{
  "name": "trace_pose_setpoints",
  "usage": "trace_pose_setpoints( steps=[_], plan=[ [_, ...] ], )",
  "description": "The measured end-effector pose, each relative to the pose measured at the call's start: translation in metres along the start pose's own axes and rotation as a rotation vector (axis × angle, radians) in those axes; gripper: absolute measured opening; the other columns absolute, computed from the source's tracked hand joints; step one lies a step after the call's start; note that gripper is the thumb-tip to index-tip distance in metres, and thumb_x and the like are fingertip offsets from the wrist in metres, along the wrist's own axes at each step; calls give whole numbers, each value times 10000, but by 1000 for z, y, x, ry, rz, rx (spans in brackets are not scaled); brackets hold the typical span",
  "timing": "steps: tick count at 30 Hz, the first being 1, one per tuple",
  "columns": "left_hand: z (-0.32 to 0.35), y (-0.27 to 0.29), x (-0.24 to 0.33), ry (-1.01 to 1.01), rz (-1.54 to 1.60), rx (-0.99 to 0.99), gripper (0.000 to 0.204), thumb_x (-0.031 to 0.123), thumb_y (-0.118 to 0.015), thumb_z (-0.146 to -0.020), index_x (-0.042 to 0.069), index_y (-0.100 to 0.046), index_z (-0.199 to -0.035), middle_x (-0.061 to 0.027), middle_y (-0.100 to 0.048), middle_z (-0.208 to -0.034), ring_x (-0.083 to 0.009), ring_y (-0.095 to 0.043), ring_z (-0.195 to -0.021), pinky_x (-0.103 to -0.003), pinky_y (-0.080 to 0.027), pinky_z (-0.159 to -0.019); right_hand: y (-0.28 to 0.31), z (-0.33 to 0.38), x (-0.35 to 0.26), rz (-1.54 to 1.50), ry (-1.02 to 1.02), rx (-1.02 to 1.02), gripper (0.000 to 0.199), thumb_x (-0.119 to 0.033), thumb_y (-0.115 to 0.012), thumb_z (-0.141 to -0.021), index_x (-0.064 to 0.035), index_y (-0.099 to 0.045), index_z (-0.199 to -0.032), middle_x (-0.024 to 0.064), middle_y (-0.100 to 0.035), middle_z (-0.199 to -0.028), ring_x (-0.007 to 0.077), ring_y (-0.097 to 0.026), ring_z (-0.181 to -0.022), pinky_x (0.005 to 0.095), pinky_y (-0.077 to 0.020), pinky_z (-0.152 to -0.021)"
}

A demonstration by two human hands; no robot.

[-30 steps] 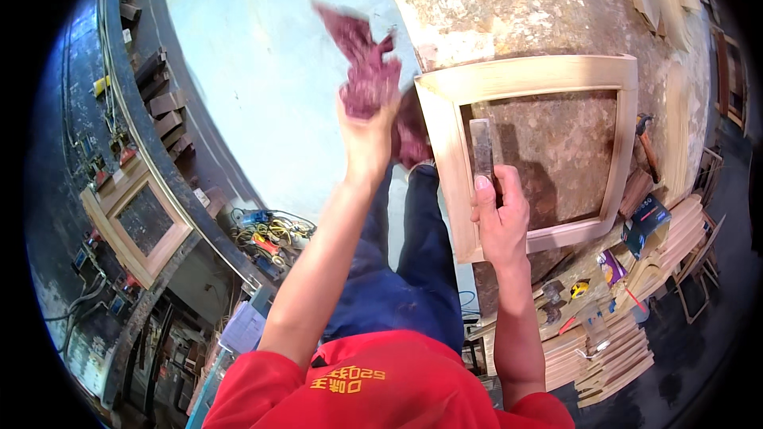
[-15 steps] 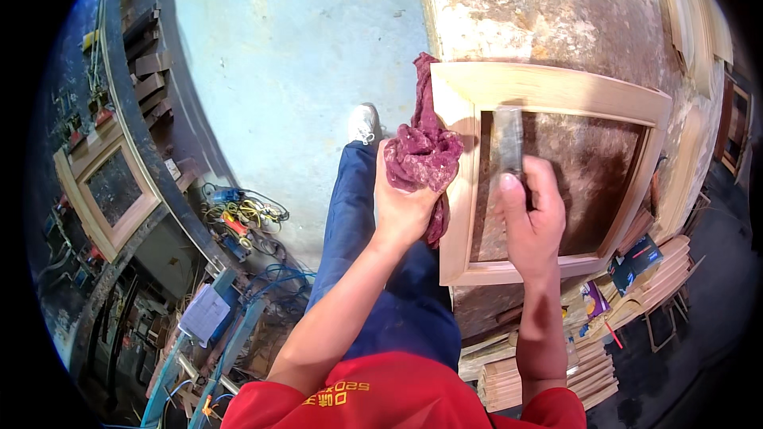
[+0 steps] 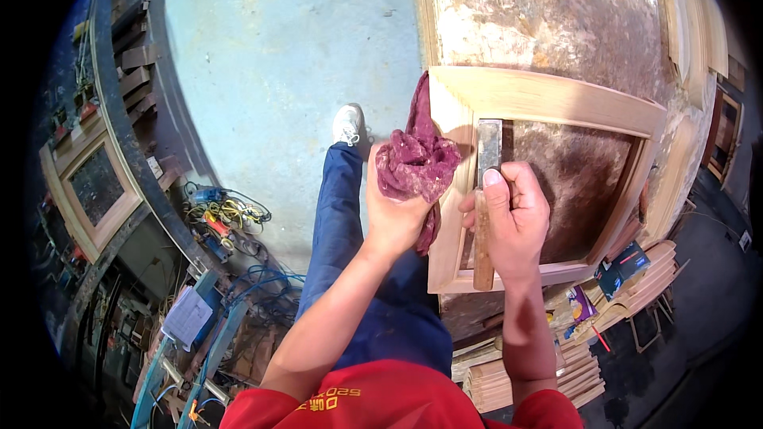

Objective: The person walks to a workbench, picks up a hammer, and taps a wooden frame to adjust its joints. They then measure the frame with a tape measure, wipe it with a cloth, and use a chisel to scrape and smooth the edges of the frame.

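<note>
A crumpled maroon rag is bunched in my left hand, with its ends hanging above and below the fist beside the left edge of a pale wooden frame. My right hand is closed around a chisel, over the frame's opening near its left rail. The chisel's flat metal blade points away from me, and its wooden handle reaches back toward my wrist. The frame lies flat on a worn, stained workbench, which shows through the opening.
Stacked wooden strips lie close to me below the bench, with a dark blue box to their right. Another wooden frame rests on the left bench. Tangled cords and power tools sit on the floor near a blue metal stand.
The chisel, blurred half a second ago, has come left and nearer to me and is now sharp, its wooden handle showing. My left hand still grips the rag in nearly the same place.
</note>
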State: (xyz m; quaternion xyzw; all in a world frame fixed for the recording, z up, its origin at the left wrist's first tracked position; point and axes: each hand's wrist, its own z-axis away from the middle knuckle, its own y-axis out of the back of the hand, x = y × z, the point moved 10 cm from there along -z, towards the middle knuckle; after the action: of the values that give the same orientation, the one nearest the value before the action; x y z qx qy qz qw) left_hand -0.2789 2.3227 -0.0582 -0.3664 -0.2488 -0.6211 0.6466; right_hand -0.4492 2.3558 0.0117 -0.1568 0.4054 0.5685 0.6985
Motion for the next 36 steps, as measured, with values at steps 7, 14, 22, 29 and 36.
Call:
trace_pose_setpoints(
  steps=[7,14,22,29,36],
  plan=[
    [-1,-1,0,5,-10,-24,669,134,-884,-827,23,-473,-1342,-92,-642,-1239,-188,-622,-1136,-357,-481,-1034,5,-3,-7,69,21,54,170,-169,-575,-1074,-14,-575,-1004,39,-645,-747,66,-602,-632,235,-499,-564],
    [-2,0,-1,42,-28,-22,635,37,-878,-783,49,-487,-1282,-63,-617,-1191,-148,-620,-1097,-331,-506,-982,-2,-4,-2,28,20,38,175,-163,-560,-1081,-12,-586,-998,46,-648,-776,69,-606,-621,224,-503,-545],
    [-3,-1,-3,59,-5,-34,666,48,-881,-777,31,-484,-1311,-63,-611,-1196,-157,-615,-1109,-336,-496,-998,-8,-1,-6,-35,-34,107,151,-150,-572,-1070,-21,-582,-992,33,-637,-767,62,-611,-642,235,-496,-558],
    [-6,-1,0,43,-59,-45,688,74,-897,-776,16,-488,-1327,-81,-616,-1229,-162,-615,-1121,-329,-483,-1017,27,-2,-45,337,348,173,120,-100,-656,-1010,-9,-589,-970,64,-614,-731,142,-608,-609,292,-480,-552],
    [-7,-2,0,-5,-55,-36,582,68,-869,-788,40,-512,-1247,-63,-635,-1158,-151,-628,-1053,-322,-503,-972,20,-39,-121,1136,724,-69,127,-119,-711,-927,-56,-605,-895,117,-591,-719,340,-597,-643,431,-447,-586]
  ],
)
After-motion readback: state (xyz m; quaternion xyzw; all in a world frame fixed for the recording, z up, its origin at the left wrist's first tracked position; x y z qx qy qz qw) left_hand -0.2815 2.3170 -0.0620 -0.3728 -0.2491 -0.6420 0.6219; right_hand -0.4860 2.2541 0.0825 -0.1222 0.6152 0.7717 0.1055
